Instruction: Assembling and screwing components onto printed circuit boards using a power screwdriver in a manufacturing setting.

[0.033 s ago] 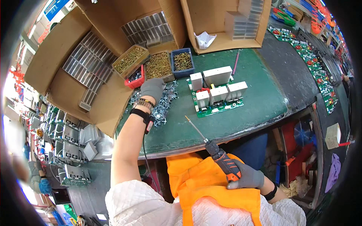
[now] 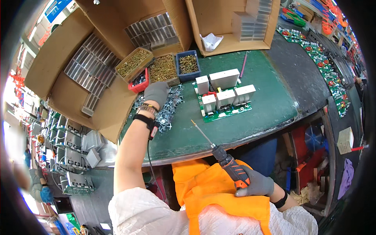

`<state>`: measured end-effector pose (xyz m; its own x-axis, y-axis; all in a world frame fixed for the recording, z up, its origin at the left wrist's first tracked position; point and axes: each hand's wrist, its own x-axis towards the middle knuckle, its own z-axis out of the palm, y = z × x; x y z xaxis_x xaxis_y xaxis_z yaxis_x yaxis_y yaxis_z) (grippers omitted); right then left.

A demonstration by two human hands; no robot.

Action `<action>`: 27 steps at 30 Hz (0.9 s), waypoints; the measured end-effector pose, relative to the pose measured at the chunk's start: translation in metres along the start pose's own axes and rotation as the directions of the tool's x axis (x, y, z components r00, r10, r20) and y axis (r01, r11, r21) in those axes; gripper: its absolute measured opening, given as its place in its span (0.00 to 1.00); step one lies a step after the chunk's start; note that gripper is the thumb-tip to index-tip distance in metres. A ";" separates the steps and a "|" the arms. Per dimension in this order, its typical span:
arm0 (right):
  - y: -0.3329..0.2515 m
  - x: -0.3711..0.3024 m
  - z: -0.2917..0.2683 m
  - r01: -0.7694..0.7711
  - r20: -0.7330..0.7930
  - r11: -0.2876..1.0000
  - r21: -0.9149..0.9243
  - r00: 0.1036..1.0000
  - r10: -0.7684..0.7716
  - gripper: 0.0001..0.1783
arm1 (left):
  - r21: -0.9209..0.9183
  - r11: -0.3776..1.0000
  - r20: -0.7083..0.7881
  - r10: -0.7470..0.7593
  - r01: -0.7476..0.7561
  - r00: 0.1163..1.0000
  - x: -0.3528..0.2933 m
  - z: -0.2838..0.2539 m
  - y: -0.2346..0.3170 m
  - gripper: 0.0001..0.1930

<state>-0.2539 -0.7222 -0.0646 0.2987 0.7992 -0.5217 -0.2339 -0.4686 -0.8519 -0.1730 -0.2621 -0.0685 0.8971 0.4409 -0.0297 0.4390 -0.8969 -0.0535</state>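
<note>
My left hand (image 2: 156,93), in a grey glove, reaches to the near edge of a bin of brass-coloured screws (image 2: 162,67), above a pile of small silvery metal clips (image 2: 169,107). Its fingertips are hard to make out. In my right hand (image 2: 256,183), also gloved, is an orange and black electric screwdriver (image 2: 231,166), its long bit pointing up and left over the table's front edge. On the green tabletop stands a green circuit board (image 2: 227,113) carrying several upright silver heat sinks (image 2: 224,78).
More screws fill a tilted tan bin (image 2: 135,62) and a blue bin (image 2: 188,66); a red bin (image 2: 140,81) holds dark parts. Cardboard boxes (image 2: 103,117) with metal heat sinks line the back. A purple stick (image 2: 243,64) lies behind the board. Circuit boards (image 2: 327,70) line the far right.
</note>
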 end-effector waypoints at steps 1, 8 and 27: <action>0.000 0.000 0.000 -0.025 0.000 0.999 0.024 1.000 0.025 0.52 | -0.002 1.000 -0.002 0.011 -0.011 1.000 -0.006 -0.005 -0.001 0.09; -0.020 0.005 -0.002 0.030 -0.032 0.999 0.011 0.999 -0.030 0.52 | -0.968 -0.029 0.238 0.201 0.248 0.950 -0.066 -0.053 0.003 0.13; -0.026 -0.004 0.002 -0.056 -0.041 0.998 0.024 0.998 0.057 0.51 | -0.995 0.102 0.051 0.433 0.007 0.900 -0.115 -0.059 0.057 0.11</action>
<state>-0.2504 -0.7124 -0.0406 0.3224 0.7554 -0.5705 -0.2726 -0.5031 -0.8201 -0.2487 -0.3658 -0.0087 0.9949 0.0102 -0.1008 0.1013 -0.1234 0.9872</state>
